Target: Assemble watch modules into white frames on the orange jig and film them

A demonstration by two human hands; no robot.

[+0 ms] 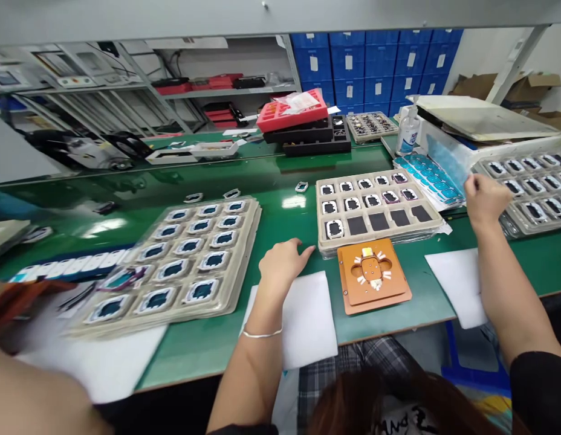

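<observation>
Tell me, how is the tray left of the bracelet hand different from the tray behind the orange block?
The left tray has its long side going away from you; the middle tray has its long side going left to right. The left tray has something in every pocket; the middle tray has four pockets showing only dark squares. Both are beige with rows of pockets.

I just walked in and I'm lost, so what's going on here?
Someone is at a green bench. Their left hand is open by a white pad; the right hand is curled beside blue sheets, whether it grips anything is unclear. An orange block lies in front of a partly filled tray.
</observation>
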